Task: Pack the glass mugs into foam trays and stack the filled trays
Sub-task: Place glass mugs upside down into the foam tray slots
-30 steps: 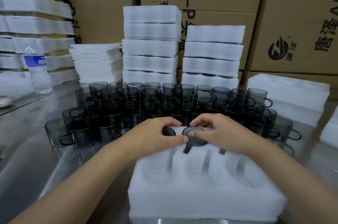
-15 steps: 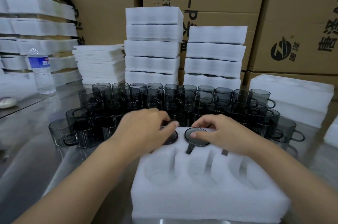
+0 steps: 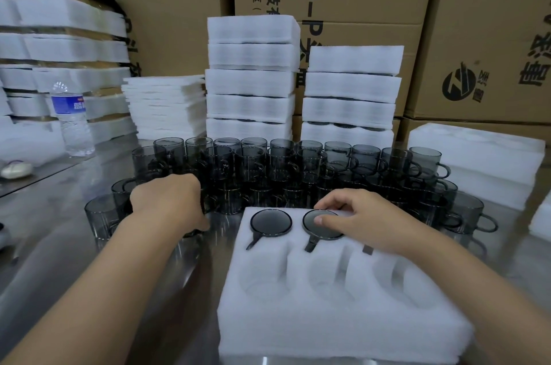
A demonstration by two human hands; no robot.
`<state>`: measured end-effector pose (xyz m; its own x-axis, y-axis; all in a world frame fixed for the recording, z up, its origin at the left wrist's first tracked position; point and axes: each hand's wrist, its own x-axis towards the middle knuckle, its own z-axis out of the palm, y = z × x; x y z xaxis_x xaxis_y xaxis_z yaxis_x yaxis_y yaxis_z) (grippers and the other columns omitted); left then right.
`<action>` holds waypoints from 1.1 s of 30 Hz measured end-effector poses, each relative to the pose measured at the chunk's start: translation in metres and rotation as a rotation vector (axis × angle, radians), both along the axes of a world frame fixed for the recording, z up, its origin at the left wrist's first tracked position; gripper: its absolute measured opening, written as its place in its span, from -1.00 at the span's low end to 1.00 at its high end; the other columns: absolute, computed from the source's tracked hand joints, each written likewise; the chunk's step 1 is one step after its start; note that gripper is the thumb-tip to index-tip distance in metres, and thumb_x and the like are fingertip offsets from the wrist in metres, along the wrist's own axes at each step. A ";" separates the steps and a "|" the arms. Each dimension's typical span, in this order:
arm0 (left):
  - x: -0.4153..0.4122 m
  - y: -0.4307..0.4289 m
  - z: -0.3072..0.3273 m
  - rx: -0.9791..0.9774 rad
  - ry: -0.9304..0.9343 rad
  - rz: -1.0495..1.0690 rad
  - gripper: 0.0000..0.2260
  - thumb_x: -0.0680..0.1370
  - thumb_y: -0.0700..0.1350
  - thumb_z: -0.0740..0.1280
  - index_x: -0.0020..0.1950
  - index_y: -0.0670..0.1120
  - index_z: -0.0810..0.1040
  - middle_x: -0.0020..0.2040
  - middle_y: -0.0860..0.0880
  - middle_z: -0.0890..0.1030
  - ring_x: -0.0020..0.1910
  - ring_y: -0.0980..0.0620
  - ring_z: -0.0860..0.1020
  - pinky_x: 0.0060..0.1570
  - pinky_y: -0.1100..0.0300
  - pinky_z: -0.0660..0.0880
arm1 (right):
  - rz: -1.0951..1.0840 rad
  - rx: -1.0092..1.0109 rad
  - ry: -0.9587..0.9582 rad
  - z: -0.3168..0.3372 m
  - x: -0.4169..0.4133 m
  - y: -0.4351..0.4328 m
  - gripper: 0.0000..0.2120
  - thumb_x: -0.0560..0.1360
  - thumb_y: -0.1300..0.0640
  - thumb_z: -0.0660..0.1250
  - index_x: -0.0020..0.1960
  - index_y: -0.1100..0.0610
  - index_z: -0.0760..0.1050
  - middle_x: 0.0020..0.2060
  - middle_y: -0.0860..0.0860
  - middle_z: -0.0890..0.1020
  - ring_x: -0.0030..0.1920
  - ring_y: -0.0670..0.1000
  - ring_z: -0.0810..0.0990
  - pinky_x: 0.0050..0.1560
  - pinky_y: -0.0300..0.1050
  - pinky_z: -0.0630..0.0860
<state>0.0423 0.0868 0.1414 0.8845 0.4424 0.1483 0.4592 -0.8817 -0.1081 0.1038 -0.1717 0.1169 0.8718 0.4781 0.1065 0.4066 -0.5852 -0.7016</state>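
Note:
A white foam tray (image 3: 334,314) lies in front of me with two rows of three pockets. In its far row two dark glass mugs (image 3: 270,223) sit upside down, handles pointing at me; a third handle (image 3: 368,249) shows under my right wrist. The near pockets hold nothing. My right hand (image 3: 366,215) rests on the middle mug (image 3: 326,230), thumb on its base and fingers curled over its far rim. My left hand (image 3: 170,203) is off the tray to the left, curled down over a loose mug (image 3: 187,242) at the edge of the mug cluster.
Several loose grey mugs (image 3: 337,162) stand in rows across the steel table (image 3: 44,239) behind the tray. Behind them rise two stacks of filled foam trays (image 3: 252,78), a pile of thin foam sheets (image 3: 165,107), and cardboard boxes. A water bottle (image 3: 73,120) stands far left; empty trays (image 3: 477,156) lie right.
My left hand has left the tray's far-left mug and moved left onto a loose mug on the table. The right hand has stayed on the middle mug.

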 end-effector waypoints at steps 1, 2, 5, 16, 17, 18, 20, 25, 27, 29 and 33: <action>0.000 0.000 0.000 -0.007 0.010 -0.015 -0.67 0.38 0.10 0.47 -0.29 -0.04 0.36 -0.31 0.05 0.48 -0.36 0.05 0.44 -0.46 0.25 0.22 | 0.000 -0.003 -0.003 0.000 0.000 0.000 -0.93 0.46 -0.05 0.39 -0.05 -0.14 0.57 -0.16 -0.19 0.57 -0.23 -0.11 0.55 -0.53 -0.32 0.43; 0.001 0.001 0.000 -0.017 0.013 -0.033 -0.69 0.37 0.10 0.47 -0.25 -0.04 0.39 -0.30 0.06 0.48 -0.33 0.03 0.46 -0.45 0.24 0.23 | 0.001 -0.006 -0.006 0.000 0.000 0.000 -0.93 0.47 -0.05 0.38 -0.05 -0.14 0.57 -0.16 -0.20 0.57 -0.24 -0.11 0.55 -0.53 -0.32 0.43; 0.002 -0.001 -0.003 -0.058 0.032 -0.064 -0.66 0.32 0.15 0.50 -0.21 -0.01 0.43 -0.27 0.07 0.49 -0.24 0.01 0.50 -0.39 0.23 0.29 | 0.001 -0.018 -0.022 -0.001 0.001 0.000 -0.93 0.47 -0.07 0.37 -0.05 -0.14 0.57 -0.14 -0.20 0.56 -0.32 -0.14 0.54 -0.52 -0.33 0.43; -0.004 -0.025 -0.003 -0.053 -0.226 -0.157 -0.72 0.37 0.17 0.37 -0.20 -0.02 0.48 -0.31 0.07 0.51 -0.37 0.05 0.44 -0.46 0.26 0.19 | 0.008 -0.025 -0.052 -0.004 0.003 -0.001 -0.85 0.46 -0.18 0.33 -0.09 -0.13 0.47 -0.10 -0.12 0.54 -0.38 -0.06 0.51 -0.52 -0.26 0.45; -0.005 -0.030 -0.002 -0.045 -0.299 -0.182 -0.74 0.37 0.16 0.36 -0.18 -0.01 0.48 -0.31 0.07 0.51 -0.35 0.03 0.45 -0.47 0.26 0.17 | 0.011 -0.035 -0.056 -0.004 0.004 -0.001 -0.84 0.46 -0.18 0.33 -0.08 -0.13 0.46 -0.09 -0.11 0.54 -0.37 -0.06 0.51 -0.51 -0.26 0.45; -0.006 -0.034 -0.002 -0.044 -0.366 -0.206 -0.76 0.38 0.16 0.35 -0.16 0.01 0.48 -0.31 0.07 0.50 -0.33 0.01 0.45 -0.47 0.25 0.17 | 0.013 -0.045 -0.060 -0.004 0.004 -0.001 -0.84 0.47 -0.18 0.32 -0.08 -0.12 0.45 -0.08 -0.11 0.54 -0.36 -0.06 0.52 -0.50 -0.26 0.46; -0.007 -0.043 -0.002 -0.061 -0.460 -0.250 -0.74 0.39 0.18 0.33 -0.10 0.03 0.46 -0.27 0.09 0.51 -0.29 -0.02 0.46 -0.45 0.21 0.19 | 0.015 -0.056 -0.063 -0.004 0.004 -0.001 -0.85 0.48 -0.17 0.31 -0.06 -0.12 0.45 -0.06 -0.11 0.53 -0.35 -0.06 0.52 -0.50 -0.28 0.46; -0.009 -0.061 -0.009 -0.215 -0.589 -0.429 -0.76 0.39 0.20 0.32 -0.03 0.12 0.45 -0.17 0.13 0.58 -0.15 0.01 0.55 -0.31 0.16 0.33 | 0.006 -0.073 -0.078 -0.004 0.004 -0.001 -0.86 0.48 -0.17 0.30 -0.06 -0.13 0.45 -0.06 -0.09 0.55 -0.32 -0.06 0.51 -0.49 -0.25 0.50; -0.011 -0.067 -0.013 -0.280 -0.645 -0.557 -0.76 0.40 0.16 0.34 0.02 0.16 0.45 -0.11 0.17 0.56 -0.11 0.09 0.53 -0.24 0.17 0.37 | 0.007 -0.051 -0.078 -0.005 0.005 -0.001 -0.87 0.49 -0.16 0.31 -0.05 -0.13 0.46 -0.08 -0.09 0.55 -0.29 -0.04 0.53 -0.50 -0.24 0.50; -0.012 -0.071 -0.016 -0.255 -0.677 -0.706 -0.72 0.42 0.10 0.35 0.10 0.12 0.46 -0.05 0.17 0.53 -0.06 0.11 0.50 -0.17 0.20 0.39 | 0.005 0.008 -0.065 -0.005 0.004 0.000 -0.90 0.48 -0.12 0.33 -0.05 -0.14 0.48 -0.11 -0.14 0.55 -0.29 -0.10 0.54 -0.53 -0.25 0.47; -0.013 -0.074 -0.020 -0.160 -0.658 -0.858 -0.71 0.42 0.00 0.40 0.11 0.00 0.52 -0.03 0.11 0.55 -0.08 0.04 0.46 -0.14 0.16 0.41 | 0.031 0.175 -0.084 -0.003 0.004 0.002 -0.80 0.43 -0.01 0.41 0.01 -0.18 0.47 -0.13 -0.17 0.58 -0.18 -0.17 0.56 -0.34 -0.08 0.58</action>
<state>0.0298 0.0127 0.1219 0.6760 -0.2275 0.7009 -0.3893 -0.9178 0.0776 0.1077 -0.1693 0.1140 0.8417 0.4720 0.2622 0.4837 -0.4437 -0.7544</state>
